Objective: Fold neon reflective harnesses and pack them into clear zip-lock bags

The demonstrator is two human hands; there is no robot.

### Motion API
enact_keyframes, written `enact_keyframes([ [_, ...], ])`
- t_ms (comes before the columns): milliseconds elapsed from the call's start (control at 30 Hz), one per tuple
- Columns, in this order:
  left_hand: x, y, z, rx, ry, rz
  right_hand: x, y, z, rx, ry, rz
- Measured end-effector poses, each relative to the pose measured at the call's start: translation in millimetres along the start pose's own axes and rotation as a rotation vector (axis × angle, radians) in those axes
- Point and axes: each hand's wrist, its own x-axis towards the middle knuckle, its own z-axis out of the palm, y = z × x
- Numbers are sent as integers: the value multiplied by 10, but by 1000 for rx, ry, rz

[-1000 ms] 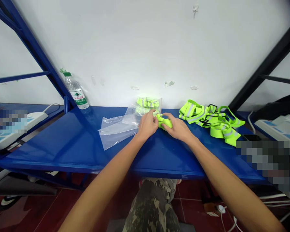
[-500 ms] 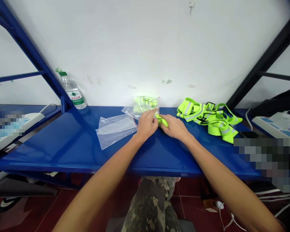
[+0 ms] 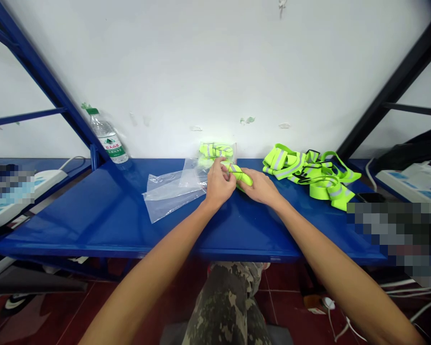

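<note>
My right hand (image 3: 261, 188) is closed around a folded neon-yellow reflective strap (image 3: 244, 178), held just above the blue table. My left hand (image 3: 220, 184) pinches a clear plastic bag (image 3: 191, 175) at the strap's left end, where a thin red line shows on the bag's edge. How far the strap sits inside the bag is hidden by the fingers. Behind my left hand, against the wall, lies a packed bag of yellow straps (image 3: 215, 150). Flat clear bags (image 3: 167, 197) lie on the table to the left.
On the right of the blue table (image 3: 104, 218) is a loose pile of yellow reflective straps (image 3: 309, 167) with black buckles, a dark phone (image 3: 371, 197) beside it. A water bottle (image 3: 109, 139) stands at the back left. Power strips sit at both sides.
The strap's left end has come up and shows more between my hands. The clear bag at my left hand has shifted down and left, uncovering the packed bag behind.
</note>
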Motion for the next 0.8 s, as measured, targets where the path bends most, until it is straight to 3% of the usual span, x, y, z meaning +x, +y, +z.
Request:
enact_keyframes([
  [167, 9, 35, -52, 70, 35, -51, -17, -11, -31, 13, -37, -60],
  [400, 46, 108, -154, 109, -16, 161, -20, 42, -43, 242, -27, -120],
  [533, 60, 134, -185, 134, -64, 258, -47, 19, -35, 263, 3, -96],
  [800, 62, 128, -189, 147, -61, 281, -45, -49, -2, 230, 22, -27],
])
